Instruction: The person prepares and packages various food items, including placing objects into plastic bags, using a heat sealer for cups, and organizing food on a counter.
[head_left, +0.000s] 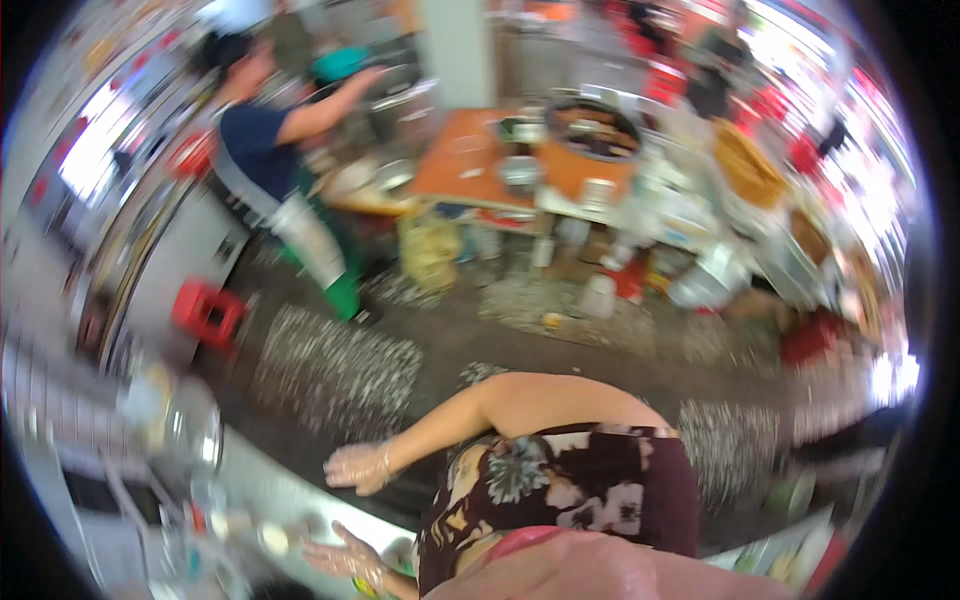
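Observation:
My right hand (360, 466), in a thin clear plastic glove, is held out over the dark floor beside the counter. Its fingers are a little apart, and nothing shows in it. Lower in the view, my left hand (346, 556), gloved alike, is over the pale counter (300, 491) with spread fingers and no visible object in its grasp. Small round pale pieces (273, 538) lie blurred on the counter, left of my left hand. A clear container (191, 424) stands farther along it. Motion blur hides finer detail.
A co-worker (259, 142) in an apron reaches over a large metal pot (405, 112) at upper left. A red stool (210, 313) stands on the floor. An orange table (457, 161) holds bowls and a big round pan (592, 127). Bags and tubs crowd the upper right.

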